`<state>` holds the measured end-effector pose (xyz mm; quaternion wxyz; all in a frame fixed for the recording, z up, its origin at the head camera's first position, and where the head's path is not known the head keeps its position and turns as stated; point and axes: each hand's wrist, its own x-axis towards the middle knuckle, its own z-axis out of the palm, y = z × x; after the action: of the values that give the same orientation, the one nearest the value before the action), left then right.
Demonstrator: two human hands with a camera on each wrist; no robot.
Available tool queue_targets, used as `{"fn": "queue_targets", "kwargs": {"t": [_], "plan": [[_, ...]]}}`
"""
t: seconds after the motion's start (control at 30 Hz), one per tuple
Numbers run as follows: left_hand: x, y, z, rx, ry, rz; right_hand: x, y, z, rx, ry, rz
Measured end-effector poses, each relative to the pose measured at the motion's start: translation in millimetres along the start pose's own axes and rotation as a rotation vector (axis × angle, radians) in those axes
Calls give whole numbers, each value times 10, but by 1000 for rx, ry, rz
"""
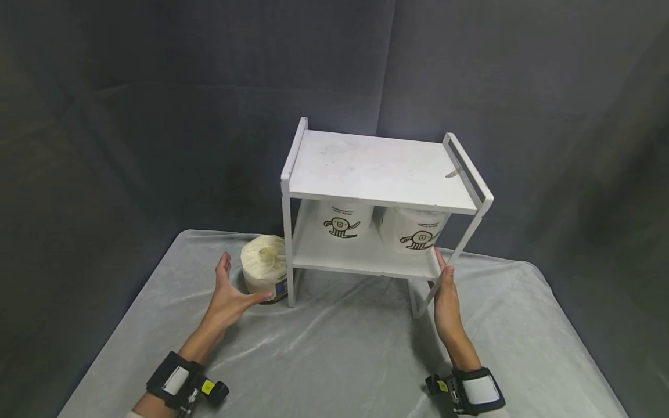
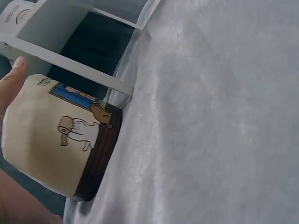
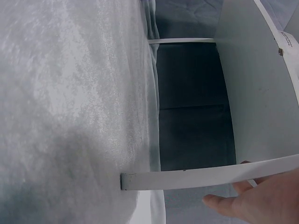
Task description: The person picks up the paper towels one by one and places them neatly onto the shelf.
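Note:
A white two-tier shelf rack stands on the cloth-covered table. Two white wrapped toilet rolls, a left roll and a right roll, sit on its lower tier, each printed with a cartoon figure. Beside the rack's left leg stands a cream wrapped toilet roll, its side showing a cartoon print. My left hand is spread around this roll, thumb in front and fingers to its left. With my right hand I grip the rack's right leg near the lower tier, some fingers hidden behind it.
Grey cloth covers the table in front of the rack. A dark curtain hangs behind. The rack's side rails rise above the upper tier.

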<state>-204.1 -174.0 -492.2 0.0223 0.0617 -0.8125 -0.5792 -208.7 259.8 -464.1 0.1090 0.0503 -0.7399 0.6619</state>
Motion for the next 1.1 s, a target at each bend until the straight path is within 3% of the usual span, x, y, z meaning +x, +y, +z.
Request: {"fn": "queue_targets", "kwargs": {"t": [0.5, 0.8, 1.1], "plan": [[226, -177, 104, -21, -5, 38, -33, 12, 2, -22, -6, 15], [352, -184, 153, -137, -70, 119, -15, 11, -17, -14, -6, -3], [405, -221, 203, -202, -82, 178, -5, 12, -7, -29, 10, 0]]}}
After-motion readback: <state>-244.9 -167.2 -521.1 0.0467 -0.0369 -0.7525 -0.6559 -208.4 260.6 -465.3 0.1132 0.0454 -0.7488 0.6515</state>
